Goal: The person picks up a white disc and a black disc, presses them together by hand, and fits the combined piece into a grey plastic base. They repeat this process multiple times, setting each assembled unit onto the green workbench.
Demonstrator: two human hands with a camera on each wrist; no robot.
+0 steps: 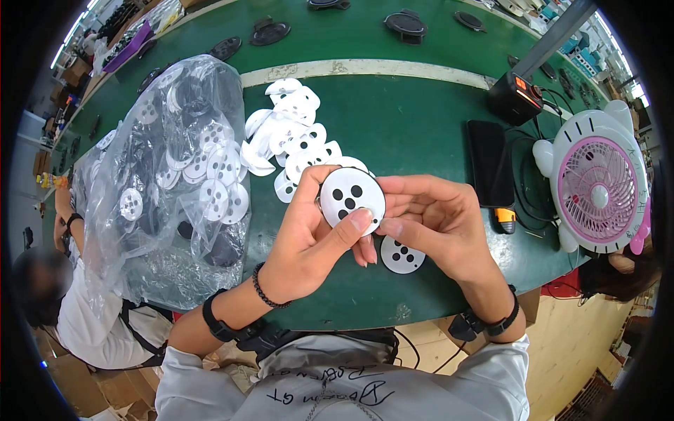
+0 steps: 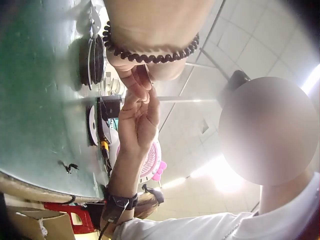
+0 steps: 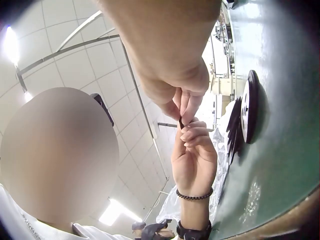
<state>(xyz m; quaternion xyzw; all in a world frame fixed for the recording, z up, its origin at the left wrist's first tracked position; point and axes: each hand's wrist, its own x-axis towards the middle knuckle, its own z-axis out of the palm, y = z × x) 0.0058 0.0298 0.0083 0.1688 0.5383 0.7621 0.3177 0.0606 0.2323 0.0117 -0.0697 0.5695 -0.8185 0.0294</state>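
A round white disc (image 1: 369, 196) with several black dots and a dark rim is held up over the green table. My left hand (image 1: 306, 242) grips it from the left, thumb across its face and fingers behind. At its right edge, the thumb and fingers of my right hand (image 1: 453, 228) pinch the rim. The right wrist view shows both hands (image 3: 194, 167) meeting at the disc, seen edge-on there. Below them a similar disc (image 1: 401, 264) lies on the table, partly covered by the right hand. Just beyond the hands spreads a loose pile of white dotted pieces (image 1: 303, 160).
A clear plastic bag (image 1: 140, 231) with many such pieces fills the left side. On the right are a phone (image 1: 490, 165), a yellow-and-black tool (image 1: 505, 219), a black box (image 1: 516, 98) with cables and a pink-and-white fan (image 1: 600, 184). Dark round parts (image 1: 406, 25) lie along the far strip.
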